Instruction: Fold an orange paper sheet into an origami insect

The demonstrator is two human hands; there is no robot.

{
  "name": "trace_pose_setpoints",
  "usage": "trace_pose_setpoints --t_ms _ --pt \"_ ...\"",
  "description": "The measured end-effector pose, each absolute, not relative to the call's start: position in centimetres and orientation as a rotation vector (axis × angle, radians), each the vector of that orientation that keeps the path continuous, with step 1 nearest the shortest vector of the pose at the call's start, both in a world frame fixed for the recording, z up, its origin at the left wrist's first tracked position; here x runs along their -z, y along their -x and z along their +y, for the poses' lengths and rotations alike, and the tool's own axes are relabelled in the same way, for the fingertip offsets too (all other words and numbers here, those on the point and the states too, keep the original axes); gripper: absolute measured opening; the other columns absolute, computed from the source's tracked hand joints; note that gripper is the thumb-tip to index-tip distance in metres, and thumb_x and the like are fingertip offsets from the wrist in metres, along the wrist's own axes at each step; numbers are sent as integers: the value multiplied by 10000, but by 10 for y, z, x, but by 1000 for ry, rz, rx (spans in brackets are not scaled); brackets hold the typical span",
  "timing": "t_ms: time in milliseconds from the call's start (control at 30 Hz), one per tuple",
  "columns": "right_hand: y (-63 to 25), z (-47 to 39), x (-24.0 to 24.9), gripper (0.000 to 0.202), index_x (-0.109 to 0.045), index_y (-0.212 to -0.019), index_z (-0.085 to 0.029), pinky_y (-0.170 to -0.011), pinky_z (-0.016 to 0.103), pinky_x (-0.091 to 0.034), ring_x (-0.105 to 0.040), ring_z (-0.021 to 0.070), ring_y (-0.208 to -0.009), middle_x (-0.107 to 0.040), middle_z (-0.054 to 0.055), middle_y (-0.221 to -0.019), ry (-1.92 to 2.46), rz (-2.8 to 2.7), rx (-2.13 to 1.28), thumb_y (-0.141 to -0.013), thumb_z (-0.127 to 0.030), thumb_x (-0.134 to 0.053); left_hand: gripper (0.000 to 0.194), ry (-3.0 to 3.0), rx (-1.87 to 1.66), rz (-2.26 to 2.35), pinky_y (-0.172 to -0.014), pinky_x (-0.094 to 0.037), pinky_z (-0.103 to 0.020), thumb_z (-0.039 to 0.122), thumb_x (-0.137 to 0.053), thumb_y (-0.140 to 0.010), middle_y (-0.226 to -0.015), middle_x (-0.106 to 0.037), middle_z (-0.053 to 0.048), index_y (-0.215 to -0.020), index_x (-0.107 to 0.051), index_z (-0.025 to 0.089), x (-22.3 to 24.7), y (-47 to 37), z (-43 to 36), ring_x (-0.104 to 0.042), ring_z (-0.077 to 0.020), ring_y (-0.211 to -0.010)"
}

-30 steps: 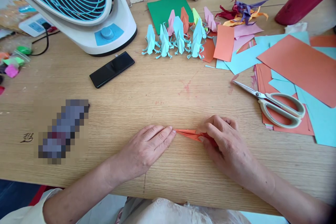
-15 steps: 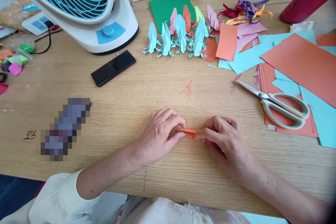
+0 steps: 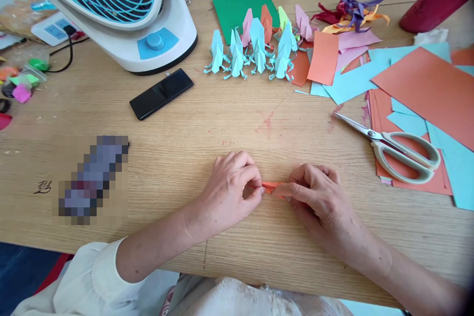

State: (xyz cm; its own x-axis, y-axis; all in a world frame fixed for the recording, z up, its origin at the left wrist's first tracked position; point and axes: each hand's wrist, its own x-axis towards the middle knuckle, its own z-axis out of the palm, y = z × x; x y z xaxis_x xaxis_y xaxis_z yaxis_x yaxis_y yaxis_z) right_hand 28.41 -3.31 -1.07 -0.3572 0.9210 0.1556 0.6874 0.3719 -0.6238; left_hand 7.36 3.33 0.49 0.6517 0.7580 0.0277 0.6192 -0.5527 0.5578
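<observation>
Our left hand (image 3: pixel 230 185) and right hand (image 3: pixel 321 198) are closed in a pinch on a thin, folded orange paper strip (image 3: pixel 270 187) at our side of the brown wooden table (image 3: pixel 200 128). Some folds look done; we can't tell how many are left. The light-blue folded paper figures (image 3: pixel 236 57) farther back look finished.

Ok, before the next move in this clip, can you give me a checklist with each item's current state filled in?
1. Left hand grip on the folded orange paper: ok, pinched at one end.
2. Right hand grip: ok, fingers on the same paper's other end.
3. Layers aligned at both ends: cannot tell, fingers cover them.
4. Scissors apart from both hands: ok, lying partly on loose orange sheets.
5. Black phone away from the hands: ok.
6. Light-blue paper figures apart from the hands: ok.
</observation>
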Motion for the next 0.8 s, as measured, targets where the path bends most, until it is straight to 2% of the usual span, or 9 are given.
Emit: trace_pose_setpoints --t_ms 233,567,700,800 --pt "-286 -34 13 348 -671 -1123 -303 -808 388 -338 -535 157 -824 -554 13 -877 1388 -2168 -597 -946 -87 -464 93 -2377 -383 1008 -858 -437 -391 135 -548 -911 -980 -561 -58 -831 -577 174 -2 -65 32 -544 -198 -959" --pt "-287 -35 14 433 -645 -1222 -349 -822 417 -355 -522 175 -846 -546 28 -913 1359 -2185 -609 -940 -68 -477 127 -2314 -413 1084 -871 -452 -406 69 -577 -835 -956 -541 -47 -785 -529 176 0 -66 31 -545 -199 -943" --pt "-286 -36 12 444 -647 -1237 -318 -847 440 -372 -501 189 -852 -524 41 -910 1339 -2207 -583 -918 -50 -492 135 -2292 -367 1106 -846 -461 -382 82 -604 -841 -942 -538 -36 -782 -526 175 -3 -66 33 -545 -194 -931" --pt "-285 -37 9 475 -652 -1245 -283 -877 452 -383 -496 195 -868 -519 49 -918 1318 -2230 -568 -888 -15 -491 77 -2299 -366 1055 -843 -470 -369 113 -596 -876 -949 -556 -31 -866 -563 181 -4 -64 36 -548 -192 -938"
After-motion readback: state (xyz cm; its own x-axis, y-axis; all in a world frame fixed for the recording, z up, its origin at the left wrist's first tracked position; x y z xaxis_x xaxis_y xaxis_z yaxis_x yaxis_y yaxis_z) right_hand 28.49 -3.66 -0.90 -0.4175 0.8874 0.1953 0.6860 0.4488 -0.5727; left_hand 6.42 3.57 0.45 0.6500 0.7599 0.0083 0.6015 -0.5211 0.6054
